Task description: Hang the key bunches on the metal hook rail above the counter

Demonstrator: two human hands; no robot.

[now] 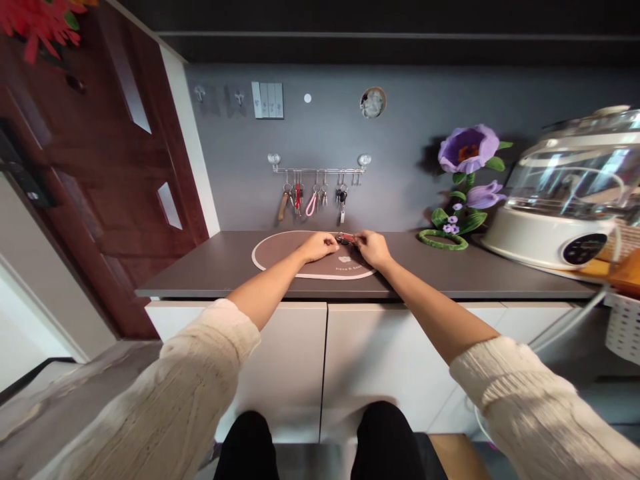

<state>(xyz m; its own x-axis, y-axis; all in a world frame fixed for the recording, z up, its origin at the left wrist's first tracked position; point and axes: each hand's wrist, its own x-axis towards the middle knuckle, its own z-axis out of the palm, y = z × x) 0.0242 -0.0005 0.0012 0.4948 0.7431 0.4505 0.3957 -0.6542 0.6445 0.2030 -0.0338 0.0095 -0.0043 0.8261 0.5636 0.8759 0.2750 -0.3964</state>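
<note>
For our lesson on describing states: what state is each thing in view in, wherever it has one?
Left hand: fingers curled in, grip unclear
Right hand: fingers closed on red-and-metal item
Red-and-metal item: between the two hands
Mat: lying flat
Rail: hung with keys
Cabinet doors: shut
Large purple flower: open, upright
White appliance: clear cover on
Sleeves: pushed up

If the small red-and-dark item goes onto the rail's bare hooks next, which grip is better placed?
Probably the right grip: it is at the red end of the item and nearer the bare hooks on the right of the rail. The left grip, at the dark end, is farther.
</note>
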